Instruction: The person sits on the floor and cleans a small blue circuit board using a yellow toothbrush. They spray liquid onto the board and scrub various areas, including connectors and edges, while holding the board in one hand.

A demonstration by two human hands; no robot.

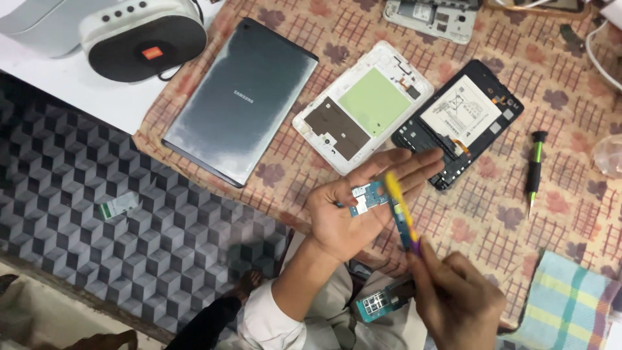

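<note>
**Circuit board in the palm, brush in the other hand**

We see the left hand (pixel 363 207) lying open, palm up, fingers extended, with a small blue circuit board (pixel 369 198) resting flat on the palm. The right hand (pixel 457 304) is closed around a blurred yellow-and-purple brush (pixel 402 214), whose tip lies over the board. Just below the hands, on the lap, we note a second teal board (pixel 379 301). Beyond the fingertips lie an opened black tablet body (pixel 457 123) with its battery exposed and, beside it, a white back cover (pixel 363 107). Further left rests a grey tablet (pixel 240 100), face down. A green-handled screwdriver (pixel 534 168) lies to the right, all on a patterned cloth (pixel 570 97).
</note>
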